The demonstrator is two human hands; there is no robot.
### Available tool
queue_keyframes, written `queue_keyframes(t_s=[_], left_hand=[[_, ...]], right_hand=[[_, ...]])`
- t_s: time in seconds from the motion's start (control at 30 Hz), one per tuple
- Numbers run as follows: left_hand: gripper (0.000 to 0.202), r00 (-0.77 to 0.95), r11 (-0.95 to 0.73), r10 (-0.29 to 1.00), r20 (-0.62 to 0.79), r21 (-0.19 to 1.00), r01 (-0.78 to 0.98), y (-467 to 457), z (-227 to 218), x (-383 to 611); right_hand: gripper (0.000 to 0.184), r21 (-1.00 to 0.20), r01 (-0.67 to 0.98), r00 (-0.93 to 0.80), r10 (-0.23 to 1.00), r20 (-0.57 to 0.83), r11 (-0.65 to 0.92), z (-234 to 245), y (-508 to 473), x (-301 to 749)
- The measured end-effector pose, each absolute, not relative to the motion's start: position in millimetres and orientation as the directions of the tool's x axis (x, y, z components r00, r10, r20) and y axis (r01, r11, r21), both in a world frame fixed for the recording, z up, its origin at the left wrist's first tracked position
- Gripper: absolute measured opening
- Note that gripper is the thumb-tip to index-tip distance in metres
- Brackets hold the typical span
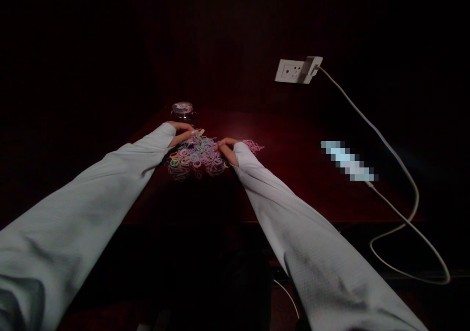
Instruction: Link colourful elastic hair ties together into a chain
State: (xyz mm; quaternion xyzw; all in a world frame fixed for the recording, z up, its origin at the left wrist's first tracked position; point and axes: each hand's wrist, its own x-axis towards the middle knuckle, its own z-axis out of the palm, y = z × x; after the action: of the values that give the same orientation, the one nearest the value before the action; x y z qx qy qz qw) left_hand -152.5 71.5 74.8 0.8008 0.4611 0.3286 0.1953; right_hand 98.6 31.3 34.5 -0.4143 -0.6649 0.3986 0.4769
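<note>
A pile of small colourful hair ties [196, 155] lies on the dark red table, in pink, purple, green, orange and yellow. At the pile's upper left edge, my left hand [182, 130] has thumb and fingers closed together on a yellowish hair tie [200, 132]. My right hand [228, 148] reaches into the right side of the pile with its fingers curled together. What sits between those fingertips is too small to make out. Beyond the right wrist lies a separate bunch of pink hair ties [253, 146], partly hidden by the sleeve.
Behind my left hand stands a clear jar [182, 111] with a patterned lid. To the right lies a blurred-out bright device [347, 160], joined by a white cable [394, 154] to a charger [311, 66] in the wall socket [290, 71]. The table's front edge [205, 223] is near my forearms.
</note>
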Motion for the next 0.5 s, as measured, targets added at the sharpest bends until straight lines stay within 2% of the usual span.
queue_keyframes(t_s=[0.33,0.5], left_hand=[[0.048,0.413,-0.516,0.853,0.318,0.631,0.58,67.5,79.2,-150.1],[0.051,0.392,-0.496,0.864,0.315,0.661,0.563,67.4,76.1,-144.4]], right_hand=[[0.028,-0.921,0.16,-0.196,0.926,0.323,0.355,30.8,36.5,98.0],[0.023,-0.924,0.182,-0.165,0.937,0.308,0.336,27.4,46.7,92.8]])
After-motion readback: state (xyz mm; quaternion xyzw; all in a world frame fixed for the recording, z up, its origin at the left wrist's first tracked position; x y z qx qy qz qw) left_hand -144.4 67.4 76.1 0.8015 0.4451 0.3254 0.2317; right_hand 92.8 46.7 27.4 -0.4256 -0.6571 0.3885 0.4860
